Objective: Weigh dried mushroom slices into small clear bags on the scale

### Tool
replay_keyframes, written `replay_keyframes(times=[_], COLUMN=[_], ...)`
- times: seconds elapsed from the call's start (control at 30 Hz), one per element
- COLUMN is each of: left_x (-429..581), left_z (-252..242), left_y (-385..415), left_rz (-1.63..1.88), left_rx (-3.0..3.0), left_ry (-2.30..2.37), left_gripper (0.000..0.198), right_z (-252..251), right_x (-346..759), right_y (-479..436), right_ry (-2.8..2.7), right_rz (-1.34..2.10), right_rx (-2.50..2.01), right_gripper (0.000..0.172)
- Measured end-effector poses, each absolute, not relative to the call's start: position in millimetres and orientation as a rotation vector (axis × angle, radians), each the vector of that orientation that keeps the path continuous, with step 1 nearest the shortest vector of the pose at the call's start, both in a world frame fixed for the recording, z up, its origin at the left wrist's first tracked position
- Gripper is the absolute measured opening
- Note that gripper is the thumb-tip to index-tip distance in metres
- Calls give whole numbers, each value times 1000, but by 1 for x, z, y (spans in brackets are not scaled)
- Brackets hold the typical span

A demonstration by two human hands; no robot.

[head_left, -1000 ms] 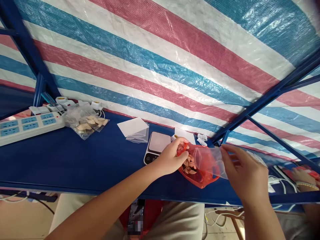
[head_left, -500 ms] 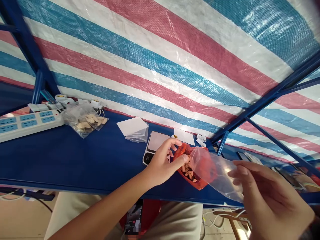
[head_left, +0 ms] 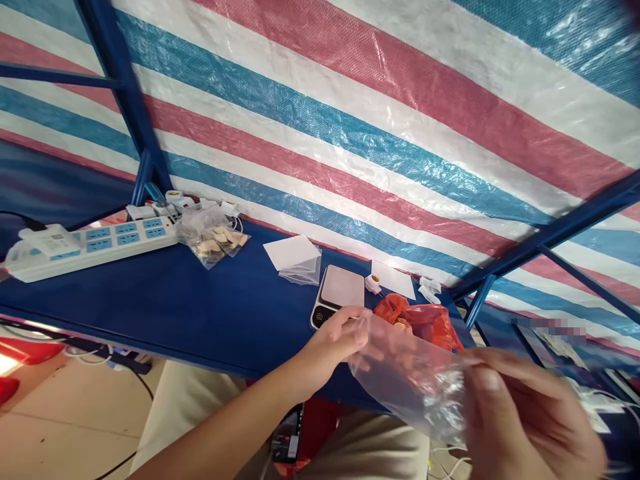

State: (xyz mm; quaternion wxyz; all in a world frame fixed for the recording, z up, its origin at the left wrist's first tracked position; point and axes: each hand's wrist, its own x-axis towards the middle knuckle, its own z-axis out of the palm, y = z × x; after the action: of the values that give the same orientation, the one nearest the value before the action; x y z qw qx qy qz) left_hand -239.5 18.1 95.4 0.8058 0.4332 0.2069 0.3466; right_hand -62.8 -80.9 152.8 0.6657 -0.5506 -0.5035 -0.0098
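Observation:
A clear plastic bag (head_left: 405, 380) is stretched between my two hands above the table's front edge. My left hand (head_left: 337, 340) pinches the bag's left end, in front of the scale (head_left: 343, 287). At the bag's right end, my right hand (head_left: 525, 407) grips it between thumb and fingers. Behind the bag lies a red plastic bag (head_left: 440, 323) with brownish pieces in it, partly hidden by the clear one. No pieces can be made out inside the clear bag.
On the blue table (head_left: 225, 307) are a power strip (head_left: 120, 247), a bag of pale pieces (head_left: 215, 240), white sheets with clear bags (head_left: 293, 253) and a white plug (head_left: 373, 285). A phone (head_left: 287, 437) lies below the table edge. Striped sheeting rises behind.
My left hand has left the red bag's opening and now holds the clear bag's edge. The clear bag has moved toward me, in front of the red bag. The view has turned left.

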Motion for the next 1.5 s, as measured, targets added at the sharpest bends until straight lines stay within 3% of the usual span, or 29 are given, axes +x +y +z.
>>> replay_keyframes(times=[0.2, 0.33, 0.6, 0.7, 0.9, 1.07, 1.27, 1.5], left_x=[-285, -335, -409, -418, -437, -439, -437, -436], left_z=[72, 48, 26, 19, 14, 12, 7, 9], left_y=[16, 28, 53, 59, 66, 70, 69, 67], left_rz=[908, 1002, 820, 859, 850, 876, 882, 869], left_rx=[1123, 1393, 1773, 1780, 1634, 1624, 1667, 1645], left_ry=[919, 1391, 1965, 1996, 1901, 2003, 2019, 2024], left_gripper=[52, 51, 55, 51, 54, 50, 46, 45], right_z=[93, 47, 30, 28, 7, -4, -13, 0], right_x=[-104, -127, -195, -242, -302, -292, -282, -248], right_y=[-44, -16, -10, -11, 6, 18, 17, 10], right_ry=[-1032, -1171, -1729, -2111, -2312, -2289, -2216, -2219], right_rz=[226, 451, 248, 282, 521, 556, 524, 532], right_rx=[-1416, -1551, -1438, -1250, -1232, -1397, -1514, -1568], right_gripper=[34, 40, 42, 56, 109, 110, 124, 129])
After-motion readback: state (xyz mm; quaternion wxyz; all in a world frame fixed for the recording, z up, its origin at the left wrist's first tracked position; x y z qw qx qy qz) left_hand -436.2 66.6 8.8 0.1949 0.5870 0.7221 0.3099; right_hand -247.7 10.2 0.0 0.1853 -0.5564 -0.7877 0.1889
